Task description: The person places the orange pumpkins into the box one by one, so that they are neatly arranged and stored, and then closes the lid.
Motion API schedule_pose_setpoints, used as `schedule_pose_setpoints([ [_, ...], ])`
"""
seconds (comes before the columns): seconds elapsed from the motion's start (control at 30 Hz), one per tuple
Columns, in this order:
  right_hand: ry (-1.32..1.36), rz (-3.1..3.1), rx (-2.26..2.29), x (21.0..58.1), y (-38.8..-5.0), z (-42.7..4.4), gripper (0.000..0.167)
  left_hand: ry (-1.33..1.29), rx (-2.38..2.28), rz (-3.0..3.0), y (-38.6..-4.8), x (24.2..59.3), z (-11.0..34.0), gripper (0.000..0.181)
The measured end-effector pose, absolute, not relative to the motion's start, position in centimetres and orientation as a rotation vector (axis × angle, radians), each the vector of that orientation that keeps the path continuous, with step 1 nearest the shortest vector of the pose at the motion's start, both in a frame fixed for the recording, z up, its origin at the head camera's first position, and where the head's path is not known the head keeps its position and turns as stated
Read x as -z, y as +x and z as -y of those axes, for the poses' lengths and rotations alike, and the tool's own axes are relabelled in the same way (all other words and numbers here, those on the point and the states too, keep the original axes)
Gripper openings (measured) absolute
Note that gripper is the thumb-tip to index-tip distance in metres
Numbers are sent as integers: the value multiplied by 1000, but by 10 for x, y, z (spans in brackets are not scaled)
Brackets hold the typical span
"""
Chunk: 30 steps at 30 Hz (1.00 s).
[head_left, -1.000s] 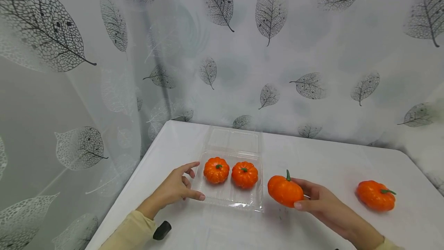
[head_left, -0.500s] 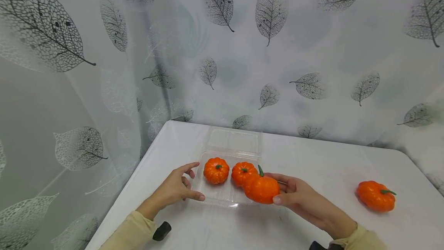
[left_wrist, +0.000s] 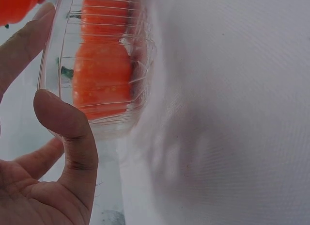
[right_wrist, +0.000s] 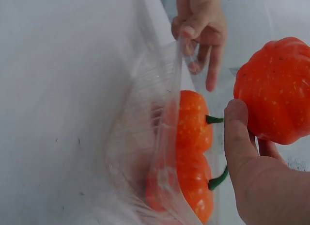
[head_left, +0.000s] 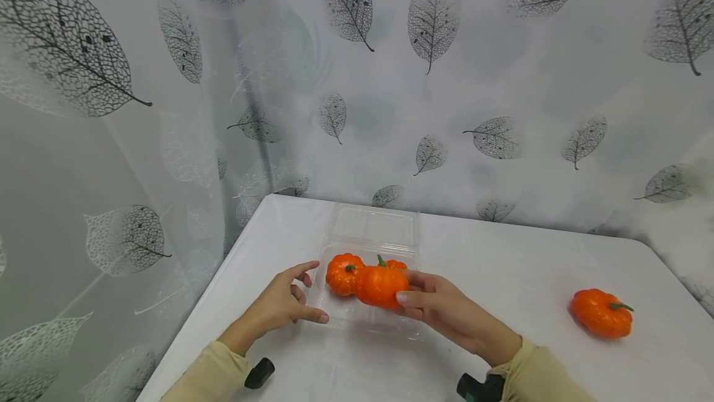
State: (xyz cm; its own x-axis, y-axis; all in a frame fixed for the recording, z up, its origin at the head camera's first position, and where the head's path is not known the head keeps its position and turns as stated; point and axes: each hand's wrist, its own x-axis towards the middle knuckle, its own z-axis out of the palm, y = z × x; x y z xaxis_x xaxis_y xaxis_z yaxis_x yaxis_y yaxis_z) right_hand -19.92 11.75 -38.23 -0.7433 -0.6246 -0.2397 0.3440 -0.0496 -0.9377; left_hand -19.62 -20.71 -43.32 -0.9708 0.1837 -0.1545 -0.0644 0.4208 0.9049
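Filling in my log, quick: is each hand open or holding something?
Left hand: open, at the edge of the clear container.
Right hand: holding an orange pumpkin.

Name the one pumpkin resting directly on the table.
The far-right pumpkin in the head view: the right hand holds a second pumpkin, and two others sit in the box.

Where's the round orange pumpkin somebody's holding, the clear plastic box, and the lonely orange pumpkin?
Held round orange pumpkin (head_left: 382, 287): head view, front skin.
Clear plastic box (head_left: 348, 307): head view, bare front floor.
Lonely orange pumpkin (head_left: 600, 313): head view, middle skin.
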Motion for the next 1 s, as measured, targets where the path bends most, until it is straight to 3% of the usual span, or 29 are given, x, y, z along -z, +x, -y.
schedule_pose_setpoints([
  [0.7, -239, -1688, 1769, 401, -206, -74, 83, 171, -1638, -2402, -195, 437, 211, 105],
  [1.0, -227, -1815, 1693, 409, -209, -67, 79, 188, -1636, -2415, -196, 437, 211, 106],
])
